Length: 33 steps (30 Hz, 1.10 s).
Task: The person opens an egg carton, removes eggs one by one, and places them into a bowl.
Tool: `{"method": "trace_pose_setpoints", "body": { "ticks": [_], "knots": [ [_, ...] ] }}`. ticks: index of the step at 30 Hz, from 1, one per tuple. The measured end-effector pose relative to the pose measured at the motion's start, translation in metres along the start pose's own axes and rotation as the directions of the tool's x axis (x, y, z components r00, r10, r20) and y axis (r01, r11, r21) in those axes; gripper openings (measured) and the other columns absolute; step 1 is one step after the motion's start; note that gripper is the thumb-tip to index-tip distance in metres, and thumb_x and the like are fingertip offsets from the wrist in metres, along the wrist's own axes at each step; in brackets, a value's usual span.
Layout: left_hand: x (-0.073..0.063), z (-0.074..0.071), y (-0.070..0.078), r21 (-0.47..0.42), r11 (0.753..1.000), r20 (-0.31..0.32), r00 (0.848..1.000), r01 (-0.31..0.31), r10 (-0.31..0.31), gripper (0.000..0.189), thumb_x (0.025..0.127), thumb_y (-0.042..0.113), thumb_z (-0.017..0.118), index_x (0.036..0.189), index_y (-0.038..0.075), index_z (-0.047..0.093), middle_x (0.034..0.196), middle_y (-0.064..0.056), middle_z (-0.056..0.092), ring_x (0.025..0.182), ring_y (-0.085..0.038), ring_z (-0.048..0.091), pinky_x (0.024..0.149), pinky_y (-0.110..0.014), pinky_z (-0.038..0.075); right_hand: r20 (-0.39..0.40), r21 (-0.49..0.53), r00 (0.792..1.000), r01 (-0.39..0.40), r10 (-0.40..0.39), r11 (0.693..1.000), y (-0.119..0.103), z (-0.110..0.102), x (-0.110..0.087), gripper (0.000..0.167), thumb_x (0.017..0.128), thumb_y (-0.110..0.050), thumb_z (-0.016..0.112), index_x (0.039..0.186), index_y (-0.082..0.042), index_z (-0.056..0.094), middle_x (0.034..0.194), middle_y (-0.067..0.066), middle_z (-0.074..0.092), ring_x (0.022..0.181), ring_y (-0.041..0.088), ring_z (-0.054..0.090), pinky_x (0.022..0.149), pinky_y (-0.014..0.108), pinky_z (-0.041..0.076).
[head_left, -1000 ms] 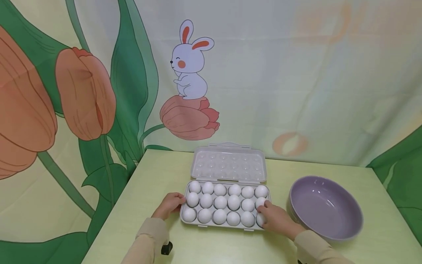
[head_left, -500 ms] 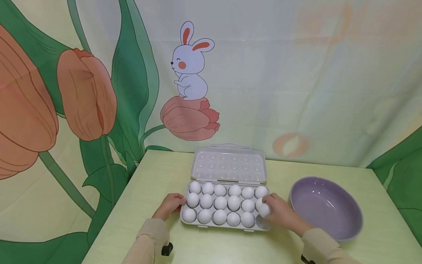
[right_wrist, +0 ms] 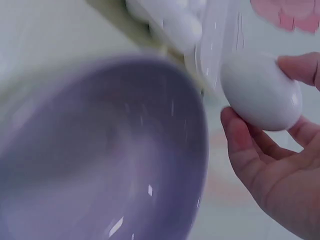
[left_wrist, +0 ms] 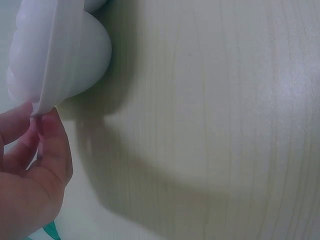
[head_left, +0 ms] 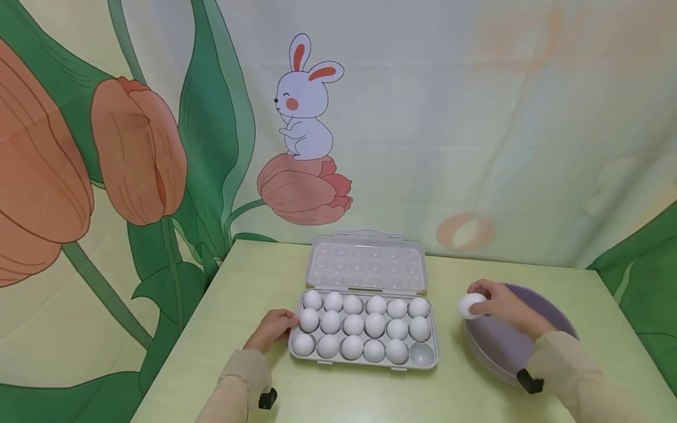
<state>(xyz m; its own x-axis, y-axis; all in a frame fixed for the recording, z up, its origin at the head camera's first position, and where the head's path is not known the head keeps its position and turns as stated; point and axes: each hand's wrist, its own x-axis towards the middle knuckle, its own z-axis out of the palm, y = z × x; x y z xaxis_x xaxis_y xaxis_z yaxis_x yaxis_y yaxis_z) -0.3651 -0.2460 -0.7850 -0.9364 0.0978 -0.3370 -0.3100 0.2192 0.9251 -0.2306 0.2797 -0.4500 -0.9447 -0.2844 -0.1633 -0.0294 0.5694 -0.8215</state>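
Observation:
A white egg [right_wrist: 261, 91] is held between the thumb and fingers of my right hand [head_left: 499, 305], over the left rim of the purple bowl [head_left: 489, 352]. In the right wrist view the bowl's inside shows only glossy purple wall. My left hand [head_left: 272, 329] pinches the left edge of the egg carton [head_left: 365, 363], thumb on top and fingers beneath, as the left wrist view shows. White eggs [head_left: 353, 324] fill the carton's rows, except for one bare cup [head_left: 422, 355] at the front right corner.
The carton's ridged lid [head_left: 367, 264] lies folded back towards the printed curtain [head_left: 402, 147] behind the table [head_left: 238, 276]. Black straps [head_left: 530, 382] sit at both wrists. The bowl stands to the right of the carton.
My right hand has lifted the egg from the carton's front right cup and carried it right to the bowl's rim. The left hand has stayed on the carton's edge.

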Motion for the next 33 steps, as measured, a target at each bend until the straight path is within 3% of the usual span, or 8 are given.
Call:
{"method": "trace_pose_setpoints", "body": {
  "ticks": [4, 7, 9, 12, 15, 19, 23, 33],
  "knots": [
    [-0.104, 0.025, 0.111, 0.059, 0.998, -0.057, 0.998, 0.013, -0.01, 0.02, 0.08, 0.015, 0.061, 0.088, -0.003, 0.057, 0.078, -0.009, 0.058, 0.066, -0.015, 0.056, 0.057, -0.03, 0.049, 0.046, -0.005, 0.996, -0.074, 0.074, 0.997, 0.012, -0.019, 0.003, 0.036, 0.079, -0.015, 0.06, 0.107, 0.004, 0.047, 0.098, 0.014, 0.055, 0.081, 0.016, 0.051, 0.07, 0.032, 0.044],
    [-0.155, 0.041, 0.167, 0.103, 0.993, -0.117, 0.992, 0.051, -0.038, 0.018, 0.082, 0.007, 0.055, 0.091, -0.009, 0.054, 0.078, -0.012, 0.056, 0.066, -0.016, 0.054, 0.059, -0.031, 0.049, 0.053, -0.019, 0.992, -0.114, 0.115, 0.993, 0.021, -0.026, 0.007, 0.038, 0.079, -0.016, 0.06, 0.107, 0.004, 0.047, 0.103, 0.014, 0.054, 0.083, 0.015, 0.051, 0.073, 0.033, 0.045],
    [-0.161, 0.042, 0.173, 0.107, 0.993, -0.122, 0.992, 0.045, -0.032, 0.017, 0.083, 0.005, 0.054, 0.092, -0.009, 0.054, 0.08, -0.012, 0.056, 0.068, -0.017, 0.054, 0.062, -0.031, 0.049, 0.055, -0.017, 0.989, -0.139, 0.14, 0.99, 0.028, -0.028, 0.009, 0.038, 0.078, -0.015, 0.061, 0.107, 0.005, 0.047, 0.104, 0.014, 0.054, 0.082, 0.015, 0.051, 0.072, 0.033, 0.045],
    [-0.129, 0.03, 0.135, 0.068, 0.996, -0.047, 0.998, -0.049, 0.052, 0.019, 0.083, 0.016, 0.058, 0.087, -0.002, 0.056, 0.077, -0.009, 0.056, 0.065, -0.016, 0.054, 0.057, -0.031, 0.047, 0.047, -0.008, 0.982, -0.182, 0.183, 0.983, 0.036, -0.029, 0.011, 0.037, 0.077, -0.014, 0.062, 0.104, 0.006, 0.047, 0.096, 0.01, 0.054, 0.079, 0.015, 0.05, 0.069, 0.032, 0.045],
    [-0.118, 0.027, 0.123, 0.07, 0.996, -0.034, 0.998, -0.057, 0.059, 0.02, 0.083, 0.019, 0.06, 0.087, -0.001, 0.056, 0.078, -0.009, 0.056, 0.067, -0.017, 0.054, 0.058, -0.032, 0.047, 0.037, -0.007, 0.977, -0.21, 0.211, 0.978, 0.043, -0.029, 0.013, 0.036, 0.075, -0.013, 0.063, 0.102, 0.006, 0.047, 0.087, 0.004, 0.053, 0.075, 0.015, 0.049, 0.064, 0.03, 0.044],
    [-0.151, 0.041, 0.164, 0.124, 0.99, -0.131, 0.99, 0.072, -0.056, 0.021, 0.084, 0.011, 0.056, 0.094, -0.007, 0.054, 0.083, -0.012, 0.056, 0.071, -0.017, 0.054, 0.063, -0.032, 0.048, 0.014, -0.019, 0.971, -0.238, 0.238, 0.971, 0.053, -0.029, 0.014, 0.036, 0.073, -0.012, 0.064, 0.1, 0.006, 0.048, 0.08, 0.001, 0.052, 0.07, 0.013, 0.048, 0.059, 0.028, 0.042],
    [-0.178, 0.046, 0.189, 0.129, 0.99, -0.127, 0.991, 0.059, -0.043, 0.02, 0.085, 0.007, 0.053, 0.093, -0.01, 0.053, 0.08, -0.011, 0.055, 0.067, -0.014, 0.052, 0.06, -0.027, 0.046, -0.001, -0.027, 0.961, -0.276, 0.276, 0.961, 0.063, -0.027, 0.014, 0.038, 0.072, -0.014, 0.065, 0.1, 0.005, 0.048, 0.079, 0.001, 0.054, 0.068, 0.014, 0.048, 0.057, 0.028, 0.042],
    [-0.181, 0.05, 0.191, 0.141, 0.988, -0.164, 0.985, 0.068, -0.044, 0.016, 0.084, 0.006, 0.052, 0.091, -0.008, 0.055, 0.078, -0.008, 0.056, 0.064, -0.012, 0.051, 0.057, -0.024, 0.045, 0.021, -0.018, 0.946, -0.323, 0.324, 0.946, 0.074, -0.024, 0.014, 0.035, 0.07, -0.011, 0.066, 0.096, 0.006, 0.049, 0.082, 0.006, 0.055, 0.069, 0.015, 0.049, 0.058, 0.027, 0.042]
  ]
}}
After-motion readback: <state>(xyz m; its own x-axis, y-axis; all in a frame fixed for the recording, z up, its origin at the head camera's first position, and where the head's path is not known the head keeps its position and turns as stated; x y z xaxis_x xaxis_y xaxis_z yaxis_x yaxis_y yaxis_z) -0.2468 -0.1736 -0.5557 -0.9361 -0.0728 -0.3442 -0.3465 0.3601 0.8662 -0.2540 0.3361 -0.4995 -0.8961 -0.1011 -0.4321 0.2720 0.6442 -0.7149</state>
